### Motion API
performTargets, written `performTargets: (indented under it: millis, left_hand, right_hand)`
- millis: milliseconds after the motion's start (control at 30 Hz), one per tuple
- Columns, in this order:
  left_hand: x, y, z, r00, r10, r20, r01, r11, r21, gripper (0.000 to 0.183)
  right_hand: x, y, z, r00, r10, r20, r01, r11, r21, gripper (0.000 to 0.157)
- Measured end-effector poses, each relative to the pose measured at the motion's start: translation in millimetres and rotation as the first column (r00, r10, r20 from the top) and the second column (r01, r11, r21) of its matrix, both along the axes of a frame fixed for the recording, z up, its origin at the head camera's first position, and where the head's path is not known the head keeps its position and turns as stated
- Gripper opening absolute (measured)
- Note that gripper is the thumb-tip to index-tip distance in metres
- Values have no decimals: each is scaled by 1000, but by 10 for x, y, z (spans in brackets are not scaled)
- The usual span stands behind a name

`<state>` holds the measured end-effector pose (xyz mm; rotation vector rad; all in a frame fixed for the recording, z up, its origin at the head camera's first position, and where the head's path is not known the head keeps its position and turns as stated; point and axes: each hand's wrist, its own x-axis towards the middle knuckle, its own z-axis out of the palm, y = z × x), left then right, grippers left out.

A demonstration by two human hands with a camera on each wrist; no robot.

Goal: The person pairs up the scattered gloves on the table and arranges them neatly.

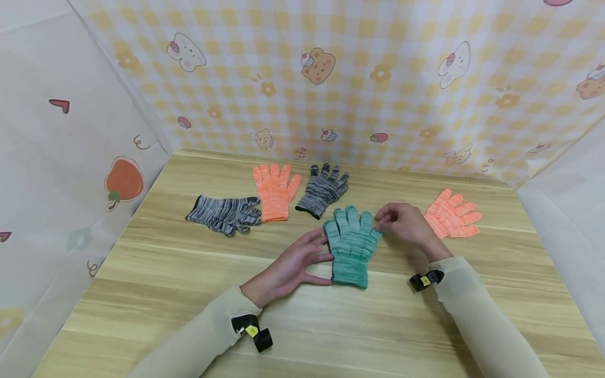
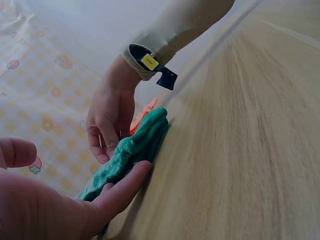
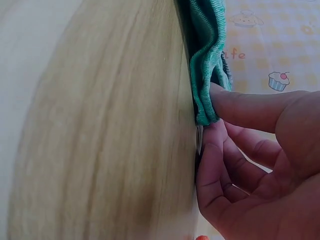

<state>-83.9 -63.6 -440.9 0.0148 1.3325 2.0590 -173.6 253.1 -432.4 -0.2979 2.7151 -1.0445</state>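
Two green knitted gloves (image 1: pixel 351 244), it seems, lie stacked on the wooden table (image 1: pixel 331 336).
The step looks like edge-matching: the right hand (image 1: pixel 402 223) pinches a digit's tip; the left hand (image 1: pixel 295 265), fingers spread, touches the opposite side without gripping. Next probably calls for evening the layers, then releasing the pinch.

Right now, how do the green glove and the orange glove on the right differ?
In the head view, the green glove points nearly straight ahead; the right orange glove slants right. The green glove's cuff shows; the right orange glove's is hidden behind the right hand. Both look knitted and streaked.
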Motion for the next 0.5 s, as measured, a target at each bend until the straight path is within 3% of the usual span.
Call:
performTargets:
  millis: [300, 400, 500]
  left_hand:
    - [5, 8, 70, 997, 52, -59, -59, 991, -118, 69]
    - [15, 27, 117, 988, 78, -135, -103, 975, -196, 66]
    - [36, 75, 159, 966, 54, -255, -129, 948, -291, 59]
  right_hand:
    - [21, 13, 46, 1000, 2, 7, -2, 1000, -25, 12]
    - [18, -4, 94, 1000, -5, -18, 4, 1000, -17, 13]
    - [2, -35, 124, 999, -6, -54, 6, 1000, -13, 13]
